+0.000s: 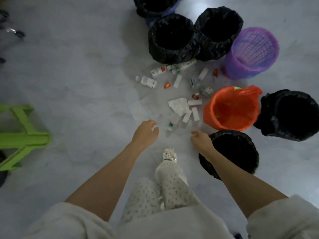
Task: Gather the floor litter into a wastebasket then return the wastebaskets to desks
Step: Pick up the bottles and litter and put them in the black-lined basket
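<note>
Head cam looking down: seven wastebaskets ring the litter (179,94) scattered on the floor (77,75), five with black liners, like the nearest (231,152), plus a purple one (250,52) that looks empty and an orange-bagged one (231,107) holding a scrap or two. Left hand (145,133) and right hand (201,139) hover loosely curled, holding nothing.

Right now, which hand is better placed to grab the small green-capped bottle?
Left, probably. The left hand hovers open just beside the green-capped bottle; the right hand sits farther off, at the black-lined wastebasket.
</note>
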Demonstrator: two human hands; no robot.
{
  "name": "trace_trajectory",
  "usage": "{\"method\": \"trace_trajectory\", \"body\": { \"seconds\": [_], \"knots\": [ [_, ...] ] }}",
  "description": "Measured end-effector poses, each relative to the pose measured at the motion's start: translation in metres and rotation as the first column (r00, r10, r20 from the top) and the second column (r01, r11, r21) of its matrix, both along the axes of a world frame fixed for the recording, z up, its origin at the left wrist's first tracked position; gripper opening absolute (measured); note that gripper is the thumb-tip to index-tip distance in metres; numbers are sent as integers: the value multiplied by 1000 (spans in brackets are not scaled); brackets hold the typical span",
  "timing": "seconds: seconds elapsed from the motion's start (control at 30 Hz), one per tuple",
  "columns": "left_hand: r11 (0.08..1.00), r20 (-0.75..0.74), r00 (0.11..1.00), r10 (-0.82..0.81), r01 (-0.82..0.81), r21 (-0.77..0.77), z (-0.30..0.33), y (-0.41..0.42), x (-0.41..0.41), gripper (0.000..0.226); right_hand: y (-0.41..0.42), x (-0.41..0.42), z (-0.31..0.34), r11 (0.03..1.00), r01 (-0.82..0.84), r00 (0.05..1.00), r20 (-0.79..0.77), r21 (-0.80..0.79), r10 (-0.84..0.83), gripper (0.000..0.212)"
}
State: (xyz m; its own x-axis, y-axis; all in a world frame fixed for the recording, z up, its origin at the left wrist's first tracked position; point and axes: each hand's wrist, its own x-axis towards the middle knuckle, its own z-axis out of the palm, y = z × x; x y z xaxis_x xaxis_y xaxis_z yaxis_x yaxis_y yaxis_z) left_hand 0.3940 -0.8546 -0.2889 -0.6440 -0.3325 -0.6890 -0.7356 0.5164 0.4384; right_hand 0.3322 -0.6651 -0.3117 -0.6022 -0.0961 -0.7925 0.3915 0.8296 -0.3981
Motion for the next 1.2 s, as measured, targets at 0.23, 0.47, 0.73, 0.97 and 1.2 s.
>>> {"method": "trace_trajectory", "body": {
  "seconds": [0.23,0.47,0.73,0.97,1.2],
  "knots": [
    [971,117,964,-239,240,5,-78,-59,-64,37,-34,-12,-62,963,269,963,31,24,-269,41],
    [948,110,942,-318,317,31,-189,-95,-101,39,-88,-10,-150,842,532,845,11,90,-535,42],
    [925,114,932,-344,358,-130,-362,-169,-98,66,-135,-4,-328,874,471,882,-62,123,-467,55],
    [932,131,947,-292,313,-186,-534,-174,-137,106,-127,-21,-487,885,408,894,-294,222,-339,88],
    [755,37,843,-537,499,-426,-601,-138,-131,77,-129,-13,-544,899,392,898,-292,196,-328,98]
  ]
}}
